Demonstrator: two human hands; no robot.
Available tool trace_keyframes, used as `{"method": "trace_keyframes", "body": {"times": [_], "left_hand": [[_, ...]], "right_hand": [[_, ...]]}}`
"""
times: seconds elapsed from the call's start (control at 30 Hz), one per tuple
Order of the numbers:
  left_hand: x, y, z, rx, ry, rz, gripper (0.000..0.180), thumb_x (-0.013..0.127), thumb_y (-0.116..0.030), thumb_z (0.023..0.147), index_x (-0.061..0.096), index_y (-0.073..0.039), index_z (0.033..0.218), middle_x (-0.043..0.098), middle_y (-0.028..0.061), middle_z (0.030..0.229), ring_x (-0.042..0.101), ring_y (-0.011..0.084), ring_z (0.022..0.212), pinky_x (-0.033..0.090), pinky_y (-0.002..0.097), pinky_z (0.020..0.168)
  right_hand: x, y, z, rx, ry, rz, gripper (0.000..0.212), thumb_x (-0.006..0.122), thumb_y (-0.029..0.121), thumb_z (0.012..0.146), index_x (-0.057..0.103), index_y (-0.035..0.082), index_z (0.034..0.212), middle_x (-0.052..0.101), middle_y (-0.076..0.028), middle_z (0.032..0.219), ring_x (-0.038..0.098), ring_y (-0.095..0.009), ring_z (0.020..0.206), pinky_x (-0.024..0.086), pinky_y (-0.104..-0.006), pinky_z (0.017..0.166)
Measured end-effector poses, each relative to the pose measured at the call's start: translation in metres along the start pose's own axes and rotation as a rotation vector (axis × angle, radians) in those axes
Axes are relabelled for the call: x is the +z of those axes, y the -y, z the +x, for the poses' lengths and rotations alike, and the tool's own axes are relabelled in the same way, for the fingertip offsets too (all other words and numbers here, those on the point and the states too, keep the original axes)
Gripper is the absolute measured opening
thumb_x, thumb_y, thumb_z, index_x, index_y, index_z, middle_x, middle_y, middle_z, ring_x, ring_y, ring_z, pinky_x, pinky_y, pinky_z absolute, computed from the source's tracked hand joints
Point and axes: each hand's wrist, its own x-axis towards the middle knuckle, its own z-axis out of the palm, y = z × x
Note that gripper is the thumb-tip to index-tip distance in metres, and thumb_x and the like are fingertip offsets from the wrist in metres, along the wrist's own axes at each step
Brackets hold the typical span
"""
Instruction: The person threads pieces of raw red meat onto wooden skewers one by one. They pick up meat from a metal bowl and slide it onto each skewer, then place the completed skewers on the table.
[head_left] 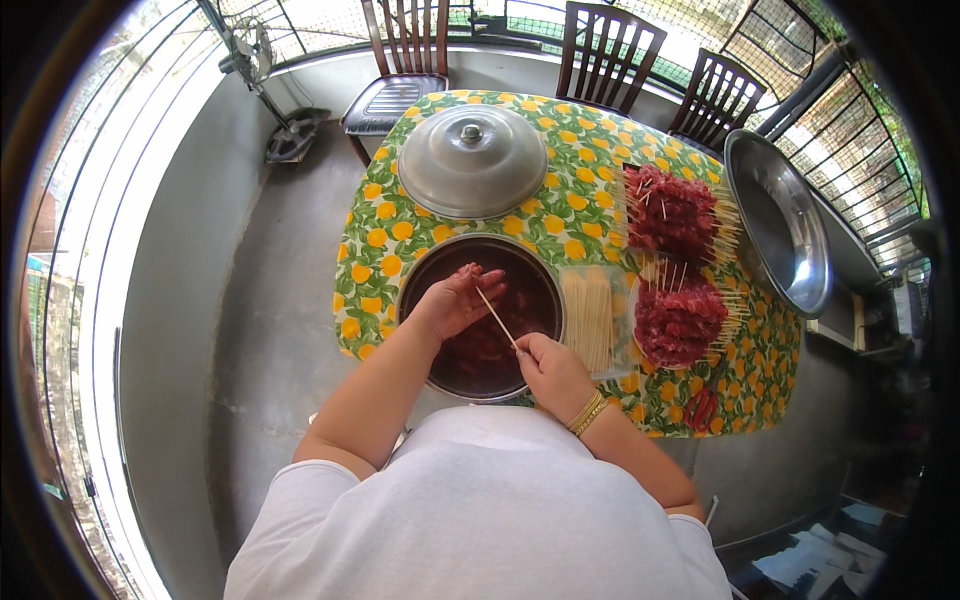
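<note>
Over a round metal pot of dark red marinade with meat pieces, my two hands meet around a thin wooden skewer. The lower end is pinched in the fingers of my right hand, at the pot's right rim. My left hand is turned palm up with curled fingers at the skewer's upper tip. Something small and reddish may be in those fingers, but I cannot make it out. Right of the pot, a clear plastic tray holds a bundle of bare skewers.
Skewered red meat is piled in two heaps, a far one and a near one. Red-handled scissors lie near the table's front right. A domed metal lid sits behind the pot. A large metal basin leans at the right edge.
</note>
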Motion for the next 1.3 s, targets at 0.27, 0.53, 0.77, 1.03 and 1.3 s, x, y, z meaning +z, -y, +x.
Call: {"method": "trace_keyframes", "body": {"times": [0.27, 0.53, 0.77, 1.03, 1.3], "left_hand": [[0.008, 0.005, -0.005, 0.119, 0.029, 0.011, 0.013, 0.052, -0.017, 0.102, 0.061, -0.014, 0.111, 0.063, 0.0136, 0.131, 0.058, 0.0325, 0.124, 0.045, 0.0502, 0.105], [0.039, 0.02, -0.009, 0.305, -0.16, 0.077, 0.016, 0.051, -0.018, 0.103, 0.056, -0.007, 0.114, 0.067, 0.0139, 0.119, 0.065, 0.0276, 0.114, 0.053, 0.0431, 0.098], [0.058, 0.034, -0.009, 0.408, -0.179, 0.081, 0.016, 0.059, -0.02, 0.1, 0.056, -0.006, 0.108, 0.069, 0.013, 0.104, 0.068, 0.0267, 0.101, 0.056, 0.0412, 0.092], [0.064, 0.048, -0.008, 0.47, -0.227, 0.085, 0.017, 0.062, -0.02, 0.098, 0.058, -0.004, 0.103, 0.069, 0.0113, 0.099, 0.069, 0.026, 0.097, 0.058, 0.0398, 0.089], [0.073, 0.063, -0.003, 0.526, -0.281, 0.158, 0.018, 0.061, -0.022, 0.099, 0.059, -0.004, 0.099, 0.067, 0.0077, 0.089, 0.07, 0.0252, 0.09, 0.06, 0.0374, 0.081]], "right_hand": [[0.006, 0.002, 0.0, 0.025, -0.01, -0.027, 0.017, 0.056, 0.013, 0.094, 0.063, 0.001, 0.104, 0.067, -0.02, 0.093, 0.065, -0.037, 0.086, 0.052, -0.0432, 0.075], [-0.017, -0.003, 0.0, -0.083, -0.028, -0.035, 0.017, 0.056, 0.011, 0.094, 0.063, 0.0, 0.104, 0.066, -0.021, 0.092, 0.065, -0.037, 0.086, 0.051, -0.0432, 0.075], [-0.035, -0.009, -0.002, -0.129, 0.013, -0.029, 0.017, 0.056, 0.009, 0.094, 0.064, -0.003, 0.104, 0.068, -0.021, 0.094, 0.067, -0.034, 0.085, 0.052, -0.0381, 0.074], [-0.048, -0.024, -0.008, -0.206, 0.013, 0.006, 0.017, 0.057, 0.01, 0.093, 0.064, -0.002, 0.103, 0.066, -0.021, 0.089, 0.064, -0.038, 0.083, 0.051, -0.0417, 0.074], [-0.057, -0.039, -0.007, -0.225, 0.069, -0.021, 0.018, 0.056, 0.011, 0.094, 0.065, -0.001, 0.104, 0.067, -0.021, 0.092, 0.065, -0.037, 0.086, 0.051, -0.0418, 0.075]]}}
